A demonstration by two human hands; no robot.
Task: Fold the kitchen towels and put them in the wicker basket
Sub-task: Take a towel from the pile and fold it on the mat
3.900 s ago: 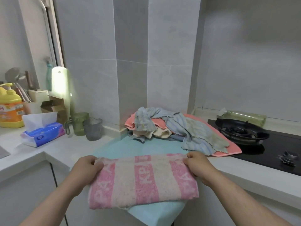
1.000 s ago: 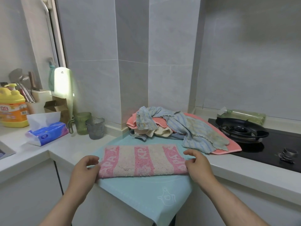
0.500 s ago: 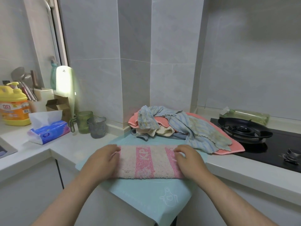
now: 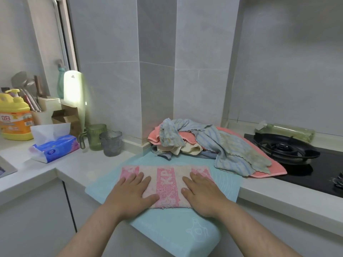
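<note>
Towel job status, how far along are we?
Done: the pink striped towel lies folded into a narrow band on the teal mat. In hand: left hand and right hand press it flat, fingers straight. Left: the pile of towels by the wall is unfolded, and no wicker basket is in view, so nothing shows as stowed.

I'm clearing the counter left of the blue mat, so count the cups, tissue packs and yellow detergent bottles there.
Cups: 2, a green ribbed glass cup and a grey glass cup
Tissue packs: 1, a blue plastic soft pack
Detergent bottles: 1, a yellow plastic pump bottle
Total: 4
</note>
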